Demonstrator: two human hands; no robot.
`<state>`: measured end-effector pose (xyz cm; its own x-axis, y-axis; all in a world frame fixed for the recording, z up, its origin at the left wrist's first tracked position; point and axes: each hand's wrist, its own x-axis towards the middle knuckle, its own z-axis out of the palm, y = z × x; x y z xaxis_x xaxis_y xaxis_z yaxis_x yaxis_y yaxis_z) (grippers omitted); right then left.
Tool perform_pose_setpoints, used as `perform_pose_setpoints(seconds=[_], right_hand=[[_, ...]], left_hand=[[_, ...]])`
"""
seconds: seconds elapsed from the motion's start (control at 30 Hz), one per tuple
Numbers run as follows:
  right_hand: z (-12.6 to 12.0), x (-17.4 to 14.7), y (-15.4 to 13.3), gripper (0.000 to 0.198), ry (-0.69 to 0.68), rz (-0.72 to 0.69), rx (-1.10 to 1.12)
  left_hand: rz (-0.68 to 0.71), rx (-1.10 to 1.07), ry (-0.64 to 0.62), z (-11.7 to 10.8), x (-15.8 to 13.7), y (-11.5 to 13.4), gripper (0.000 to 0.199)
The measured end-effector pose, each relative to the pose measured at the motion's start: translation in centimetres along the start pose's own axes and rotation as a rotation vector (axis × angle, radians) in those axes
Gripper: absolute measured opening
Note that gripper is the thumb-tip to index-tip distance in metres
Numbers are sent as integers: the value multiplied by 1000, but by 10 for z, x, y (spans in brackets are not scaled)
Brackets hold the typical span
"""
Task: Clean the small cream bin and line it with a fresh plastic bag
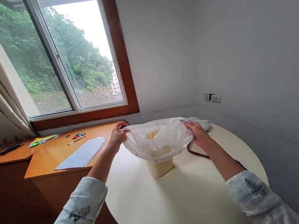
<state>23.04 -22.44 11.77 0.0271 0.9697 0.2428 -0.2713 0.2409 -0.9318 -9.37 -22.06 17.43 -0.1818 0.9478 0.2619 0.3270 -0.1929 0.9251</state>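
Note:
A translucent white plastic bag [168,135] is stretched wide over the top of a cream-coloured bin [160,167]. Part of the bag's middle sags toward the bin's opening, and its edge hangs over the outside. My left hand [117,135] pinches the bag's left edge, with some fingers raised. On the opposite side, my right hand [197,132] grips the right edge between thumb and fingers. The bin stands upright on a round cream table [200,203]; its upper walls are mostly hidden behind the plastic.
Behind my right hand lies a pale bundle [204,123], and a brown strap or frame [198,152] is beside it. The orange desk [43,167] at left carries white paper [83,153], a pen [76,140] and several small items. A wall socket [215,98] is at right.

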Motion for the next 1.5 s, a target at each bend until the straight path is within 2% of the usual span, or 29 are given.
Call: perform_pose_setpoints(seconds=[0.17,0.3,0.4,0.53,0.6,0.67,0.73,0.8,0.9,0.97,1.0,1.07,1.17,1.2,1.23,1.3,1.4,1.5], right_hand=[[-1,-1,-18,42,-74,-16,39],[14,-5,-39,35,-151,-49,-9],[38,-9,-57,34,-224,-49,-14],[77,-11,-80,37,-389,-89,22],[94,-12,-90,38,-468,-103,11],[105,-13,-98,36,-531,-112,-2],[110,-14,-102,31,-567,-128,9],[109,-13,-101,29,-547,-157,53],[99,-9,-92,33,-359,-201,89],[89,-7,-81,34,-219,-226,1],[83,-7,-76,34,-196,-240,-82],[73,-9,-65,35,-293,-266,-303],[60,-17,-51,36,-602,-248,-696],[57,-19,-47,38,-659,-229,-817],[54,-21,-43,38,-677,-211,-921],[52,-23,-37,36,-631,-199,-1055],[52,-21,-32,28,-573,-221,-1149],[52,-21,-32,23,-576,-268,-1189]], left_hand=[[66,-59,-59,-11,-2,22,32],[105,-76,-138,-9,-8,50,30],[212,-17,-219,3,-21,79,34],[292,209,-392,30,-40,110,44],[326,296,-520,42,-45,116,40],[375,383,-556,51,-45,117,29],[421,461,-485,54,-42,117,23],[431,494,-379,53,-37,119,21],[363,420,-253,46,-24,127,20],[320,308,-175,38,-14,134,17],[305,250,-139,33,-9,138,17],[299,157,-70,24,1,144,20],[348,53,21,11,14,150,23],[370,25,46,8,17,151,23],[388,3,69,5,20,152,23],[404,-43,101,1,25,152,22],[406,-147,132,-2,29,150,21],[404,-265,146,-5,30,148,20]])
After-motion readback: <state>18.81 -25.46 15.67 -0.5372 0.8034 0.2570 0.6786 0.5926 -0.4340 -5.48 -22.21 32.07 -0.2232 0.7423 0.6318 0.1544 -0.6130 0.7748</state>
